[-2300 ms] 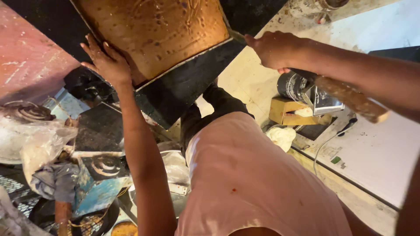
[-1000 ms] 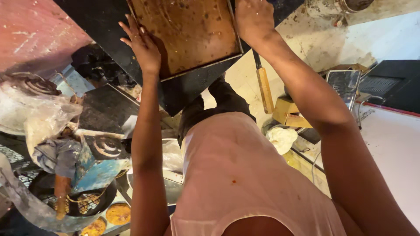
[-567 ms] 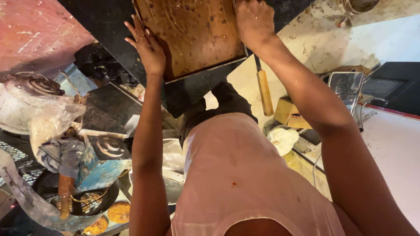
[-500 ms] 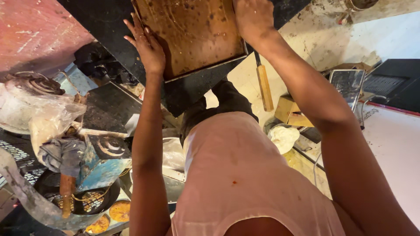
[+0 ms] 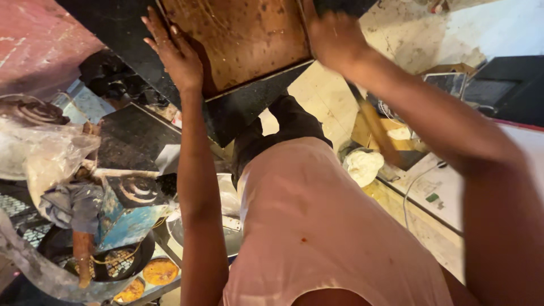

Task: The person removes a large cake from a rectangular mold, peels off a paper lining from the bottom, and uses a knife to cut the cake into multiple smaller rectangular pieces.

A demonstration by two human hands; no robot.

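A brown, speckled metal sheet (image 5: 249, 39) lies on a black slab (image 5: 243, 107) at the top of the view. My left hand (image 5: 175, 54) rests flat on the sheet's left edge with its fingers spread. At the sheet's right edge, my right hand (image 5: 334, 42) is closed around a tool with a wooden handle (image 5: 377, 133). The handle hangs down to the right below the hand and is blurred. The tool's head is hidden by my fist. My pink-clothed body fills the lower middle of the view.
Low on the left stand a blue box (image 5: 127, 218) with a spiral metal piece on top, a crumpled plastic bag (image 5: 51, 153) and orange round lids (image 5: 158, 271). A white cloth (image 5: 362, 165), a cardboard box (image 5: 360, 133) and a white surface (image 5: 510, 187) lie on the right.
My right hand has shifted a little to the right at the sheet's edge and the wooden handle has swung and blurred. My left hand stays pressed on the sheet.
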